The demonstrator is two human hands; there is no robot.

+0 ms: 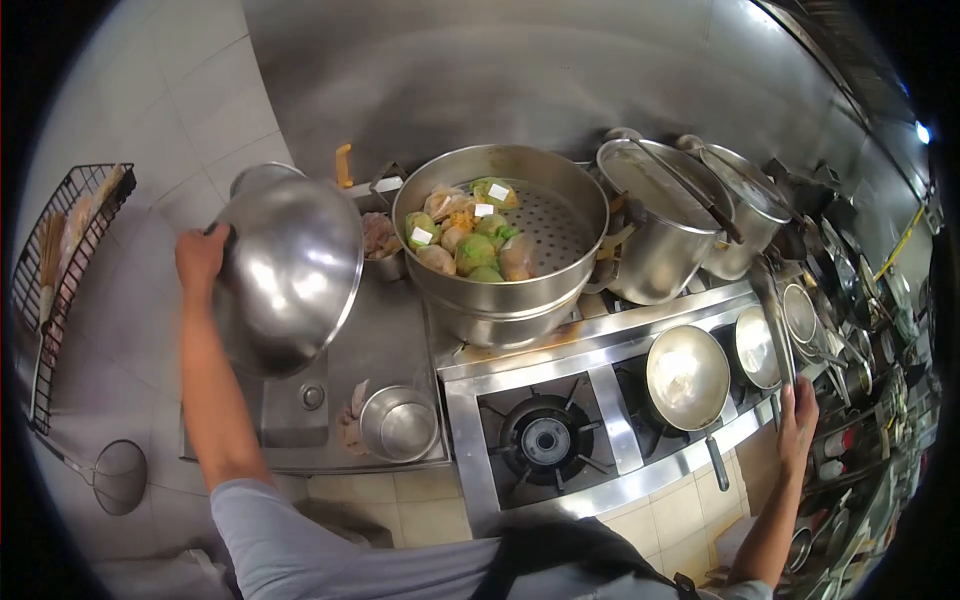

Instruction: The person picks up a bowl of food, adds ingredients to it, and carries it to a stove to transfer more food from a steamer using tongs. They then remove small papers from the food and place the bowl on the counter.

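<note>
light grey short-sleeved top (300,545) | black fabric (570,558) across the front | forearms (215,400) bare

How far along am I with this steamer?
The wide steel steamer pot is uncovered and holds plastic-wrapped green and tan food. Your left hand has the silver domed lid; your right hand, a long metal utensil. With food inside, unloading or covering probably remains.

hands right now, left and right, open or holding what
Left hand: closed on the handle of the big domed lid.
Right hand: closed around a long metal utensil.
</note>
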